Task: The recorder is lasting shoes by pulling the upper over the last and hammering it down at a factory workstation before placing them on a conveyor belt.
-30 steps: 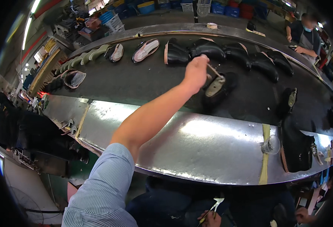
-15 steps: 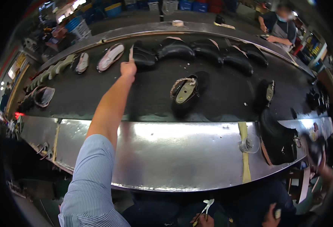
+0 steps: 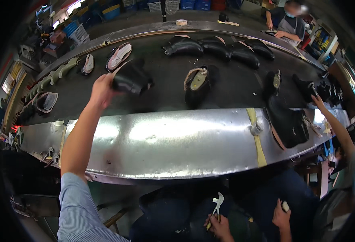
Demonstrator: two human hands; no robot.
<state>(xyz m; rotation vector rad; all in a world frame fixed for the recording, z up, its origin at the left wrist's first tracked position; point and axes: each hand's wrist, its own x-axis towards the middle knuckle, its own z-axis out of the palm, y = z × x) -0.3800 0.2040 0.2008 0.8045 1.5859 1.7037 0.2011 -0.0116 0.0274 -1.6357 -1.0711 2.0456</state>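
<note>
My left hand (image 3: pixel 101 92), at the end of a striped sleeve, grips a black boot (image 3: pixel 132 77) by its left side, above the dark belt. The boot is blurred by motion. Low in the view, my right hand (image 3: pixel 221 226) is closed around the handles of metal lasting pincers (image 3: pixel 217 203), jaws pointing up. Beyond the boot lies a pale-soled shoe (image 3: pixel 119 56), with a smaller one (image 3: pixel 88 64) to its left. A black shoe with a braided cord (image 3: pixel 197 86) stands mid-belt.
A row of black boots (image 3: pixel 215 48) lines the far side. A shiny metal ledge (image 3: pixel 165 137) runs along the near edge, with a tall black boot (image 3: pixel 288 121) at its right. A co-worker's hands (image 3: pixel 281 215) are at the right; another person (image 3: pixel 290 24) stands across the belt.
My left hand has drawn the black boot from the far row toward me and to the left. My right hand with the pincers has come further into view. A co-worker's arm now reaches in at right.
</note>
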